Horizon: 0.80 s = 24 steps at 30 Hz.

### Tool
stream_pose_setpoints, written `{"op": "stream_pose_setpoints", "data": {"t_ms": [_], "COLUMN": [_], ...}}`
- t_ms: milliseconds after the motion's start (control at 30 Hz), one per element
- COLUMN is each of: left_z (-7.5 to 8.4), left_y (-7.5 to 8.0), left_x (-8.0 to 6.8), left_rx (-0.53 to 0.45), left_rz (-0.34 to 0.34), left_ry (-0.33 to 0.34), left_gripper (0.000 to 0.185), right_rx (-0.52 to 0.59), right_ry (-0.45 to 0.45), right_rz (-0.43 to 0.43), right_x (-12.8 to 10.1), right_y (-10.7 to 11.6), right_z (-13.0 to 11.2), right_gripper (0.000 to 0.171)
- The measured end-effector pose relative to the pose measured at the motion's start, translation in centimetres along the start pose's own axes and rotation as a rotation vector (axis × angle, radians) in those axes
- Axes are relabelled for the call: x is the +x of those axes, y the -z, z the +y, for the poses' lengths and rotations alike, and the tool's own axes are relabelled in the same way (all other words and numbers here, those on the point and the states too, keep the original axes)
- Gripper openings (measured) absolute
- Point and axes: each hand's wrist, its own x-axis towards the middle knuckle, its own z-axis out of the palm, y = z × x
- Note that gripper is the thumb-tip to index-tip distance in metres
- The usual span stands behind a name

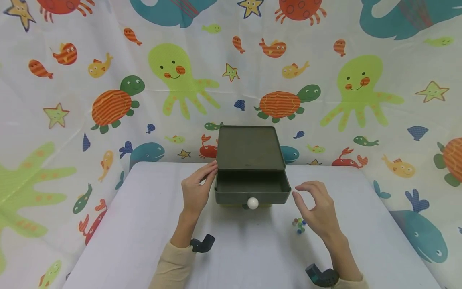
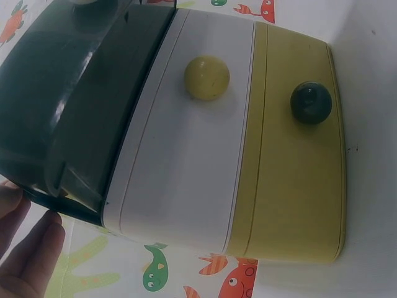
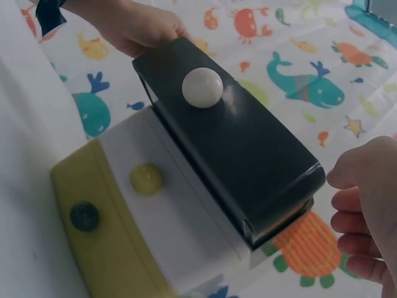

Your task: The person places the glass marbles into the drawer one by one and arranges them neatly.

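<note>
A small chest of drawers has a dark green top (image 1: 250, 146), a white middle drawer (image 2: 180, 143) with a yellow knob (image 2: 207, 78), and a yellow bottom drawer (image 2: 291, 186) with a green knob (image 2: 311, 102). Its dark green top drawer (image 1: 234, 198), with a white knob (image 1: 253, 203), is pulled out. My left hand (image 1: 196, 190) touches the left side of the chest with nearly straight fingertips. Off the drawer's right front corner, my right hand (image 1: 319, 208) hovers, thumb and index finger apart with nothing between them.
Several small coloured glass beads (image 1: 299, 225) lie on the white table (image 1: 249, 257), below and left of the right hand. A cloth printed with sea animals (image 1: 202, 56) hangs behind the table. Each wrist wears a dark camera.
</note>
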Motion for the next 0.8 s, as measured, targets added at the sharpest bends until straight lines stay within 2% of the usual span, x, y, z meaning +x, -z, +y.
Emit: {"op": "stream_pose_setpoints", "data": {"t_ms": [400, 800], "left_z": [0.1, 0.3], "left_y": [0.0, 0.1], "left_x": [0.0, 0.1], "left_rx": [0.005, 0.011], "left_rz": [0.004, 0.003], "left_ry": [-0.022, -0.008], "left_gripper": [0.019, 0.02], "right_rx": [-0.032, -0.034], "right_ry": [-0.03, -0.041], "right_rz": [-0.009, -0.013], "right_x": [-0.8, -1.5], "right_y": [0.0, -0.1], "right_z": [0.5, 0.9], "right_gripper": [0.024, 0.024]}}
